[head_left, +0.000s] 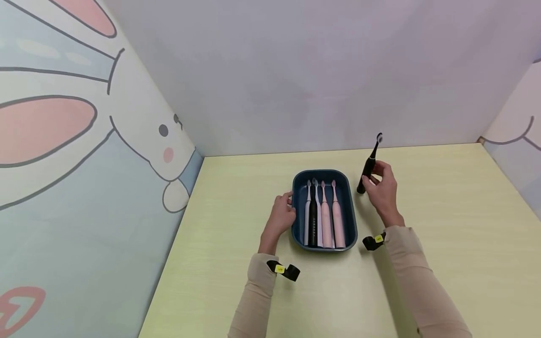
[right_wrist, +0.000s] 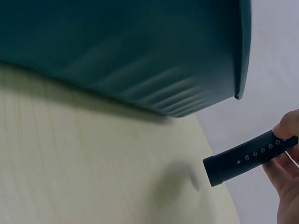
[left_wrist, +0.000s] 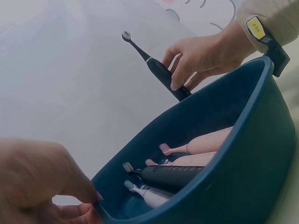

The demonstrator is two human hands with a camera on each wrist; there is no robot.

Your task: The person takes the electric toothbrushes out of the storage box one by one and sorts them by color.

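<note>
My right hand (head_left: 382,190) pinches a black electric toothbrush (head_left: 367,171) by its handle, to the right of the dark blue bin (head_left: 352,220). The brush is tilted with its head up. In the right wrist view, the handle's bottom end (right_wrist: 219,170) hangs above the table, with a row of small symbols along the handle. My left hand (head_left: 282,216) holds the bin's left rim (left_wrist: 103,215), its thumb at the edge. Inside the bin, several toothbrushes lie side by side, heads pointing away: a black electric one (head_left: 313,223), pink ones (head_left: 337,218) and pale ones (head_left: 307,220).
The bin stands on a pale wooden table (head_left: 236,202). A plain light wall (head_left: 296,94) rises behind the table's far edge. At the left is a side wall with a rabbit drawing (head_left: 139,136). Wrist cameras (head_left: 374,241) are strapped over both sleeves.
</note>
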